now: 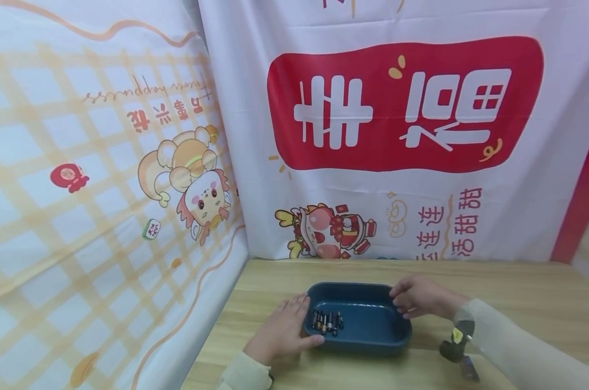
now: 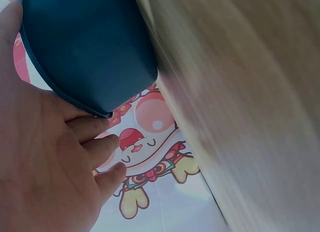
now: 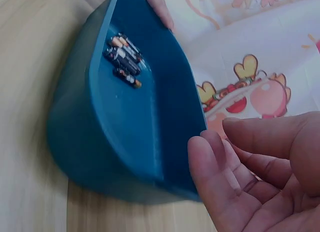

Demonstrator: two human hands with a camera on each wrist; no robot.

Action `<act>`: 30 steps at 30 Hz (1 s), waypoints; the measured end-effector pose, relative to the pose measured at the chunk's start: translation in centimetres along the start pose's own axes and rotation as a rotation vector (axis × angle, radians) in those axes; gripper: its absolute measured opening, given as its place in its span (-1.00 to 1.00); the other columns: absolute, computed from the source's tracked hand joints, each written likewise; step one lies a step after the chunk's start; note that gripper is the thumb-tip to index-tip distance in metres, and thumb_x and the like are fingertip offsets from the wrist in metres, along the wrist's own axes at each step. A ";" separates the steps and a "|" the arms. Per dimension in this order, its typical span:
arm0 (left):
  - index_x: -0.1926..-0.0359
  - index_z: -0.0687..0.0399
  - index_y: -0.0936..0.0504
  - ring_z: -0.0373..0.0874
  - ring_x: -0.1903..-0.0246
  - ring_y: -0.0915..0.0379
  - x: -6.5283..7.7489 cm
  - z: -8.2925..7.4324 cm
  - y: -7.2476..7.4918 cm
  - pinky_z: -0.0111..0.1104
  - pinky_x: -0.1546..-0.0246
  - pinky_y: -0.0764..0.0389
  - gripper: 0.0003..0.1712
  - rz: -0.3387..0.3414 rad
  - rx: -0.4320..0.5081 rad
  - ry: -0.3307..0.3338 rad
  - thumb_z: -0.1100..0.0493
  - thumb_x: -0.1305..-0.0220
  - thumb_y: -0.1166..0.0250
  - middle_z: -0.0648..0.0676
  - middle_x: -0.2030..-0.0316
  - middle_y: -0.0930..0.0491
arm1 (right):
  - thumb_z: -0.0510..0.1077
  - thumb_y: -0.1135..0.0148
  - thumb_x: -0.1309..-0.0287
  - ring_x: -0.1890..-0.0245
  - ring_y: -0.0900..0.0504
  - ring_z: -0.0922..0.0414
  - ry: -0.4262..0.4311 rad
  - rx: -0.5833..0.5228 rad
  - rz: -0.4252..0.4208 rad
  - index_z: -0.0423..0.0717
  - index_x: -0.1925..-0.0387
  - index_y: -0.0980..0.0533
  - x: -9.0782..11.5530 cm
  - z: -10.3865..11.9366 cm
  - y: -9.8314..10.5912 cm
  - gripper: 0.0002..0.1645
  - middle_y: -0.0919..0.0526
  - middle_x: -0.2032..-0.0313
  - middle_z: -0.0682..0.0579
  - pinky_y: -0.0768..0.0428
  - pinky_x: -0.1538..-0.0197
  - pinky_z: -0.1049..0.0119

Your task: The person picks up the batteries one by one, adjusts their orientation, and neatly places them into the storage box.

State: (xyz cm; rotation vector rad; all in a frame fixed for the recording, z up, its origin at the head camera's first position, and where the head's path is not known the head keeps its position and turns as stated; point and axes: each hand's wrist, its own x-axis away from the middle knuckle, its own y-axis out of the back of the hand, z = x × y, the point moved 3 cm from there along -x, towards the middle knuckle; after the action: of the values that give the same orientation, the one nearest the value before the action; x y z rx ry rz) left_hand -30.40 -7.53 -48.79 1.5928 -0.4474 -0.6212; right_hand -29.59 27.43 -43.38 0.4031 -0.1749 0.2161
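Observation:
A dark blue oblong bin (image 1: 372, 324) stands on the wooden table. Several small batteries (image 1: 327, 322) lie in a loose cluster at its left end, and the right wrist view shows the same batteries (image 3: 123, 59) against the bin floor. My left hand (image 1: 282, 331) rests against the bin's left end, thumb along the near side; its fingers stretch past the rim in the left wrist view. At the opposite end my right hand (image 1: 423, 295) is beside the far right corner. Its fingers are relaxed, with thumb and fingertips apart and nothing held between them.
The light wooden table (image 1: 255, 287) extends around the bin. Behind it hangs a white cloth (image 1: 246, 162) with a red printed panel, and a checked cloth (image 1: 104, 216) rises along the left edge. A dark wrist camera (image 1: 452, 349) hangs under the right sleeve.

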 end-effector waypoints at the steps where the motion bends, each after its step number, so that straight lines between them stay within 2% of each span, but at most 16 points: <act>1: -0.50 0.19 -0.06 0.02 -0.46 0.13 0.0 0.0 0.1 -0.03 -0.40 0.00 0.18 -0.005 -0.001 -0.003 -0.61 -0.18 0.12 0.14 -0.49 0.01 | -0.38 -0.23 -0.14 0.26 -0.61 -0.05 0.000 0.000 0.000 -0.38 0.02 -0.51 0.2 -0.2 0.3 -0.67 -0.58 0.20 -0.23 -0.69 0.21 0.08; 11: -0.50 0.19 -0.06 0.02 -0.46 0.13 -0.1 0.0 0.1 -0.04 -0.40 -0.01 0.20 0.009 0.007 0.000 -0.62 -0.17 0.12 0.13 -0.49 0.01 | -0.32 -0.23 -0.17 0.24 -0.61 -0.04 0.027 -0.001 0.040 -0.41 0.00 -0.47 2.4 -3.0 3.5 -0.63 -0.59 0.19 -0.18 -0.67 0.15 0.04; 16: -0.50 0.18 -0.06 0.02 -0.46 0.12 0.0 0.1 -0.1 -0.04 -0.40 -0.01 0.20 0.009 0.002 -0.002 -0.63 -0.16 0.13 0.13 -0.49 0.01 | -0.26 -0.23 -0.20 0.16 -0.61 -0.10 0.033 -0.001 0.069 -0.40 -0.02 -0.47 3.5 -4.5 4.9 -0.61 -0.59 0.15 -0.18 -0.65 0.08 0.00; 23: -0.50 0.19 -0.07 0.01 -0.46 0.11 0.0 0.1 -0.1 -0.03 -0.39 -0.03 0.19 0.007 0.012 -0.009 -0.62 -0.17 0.12 0.14 -0.48 -0.01 | -0.24 -0.18 -0.27 0.20 -0.63 -0.13 -0.012 -0.032 0.076 -0.47 -0.12 -0.41 5.0 -7.2 6.9 -0.53 -0.61 0.18 -0.20 -0.63 0.10 -0.03; 30: -0.49 0.23 -0.08 0.04 -0.45 0.09 -0.2 0.0 0.1 -0.03 -0.39 -0.03 0.17 -0.006 0.015 -0.023 -0.59 -0.20 0.10 0.17 -0.48 -0.03 | -0.34 -0.08 -0.27 0.17 -0.64 -0.25 0.078 -0.095 0.139 -0.66 -0.15 -0.25 7.0 -10.0 8.7 -0.47 -0.63 0.20 -0.29 -0.64 0.10 -0.08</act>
State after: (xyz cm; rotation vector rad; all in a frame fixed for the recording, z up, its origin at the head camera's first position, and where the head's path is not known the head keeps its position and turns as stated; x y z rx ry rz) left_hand -30.53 -7.45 -48.68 1.6037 -0.4649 -0.6426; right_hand -23.67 40.50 -47.80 0.2872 -0.1359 0.3585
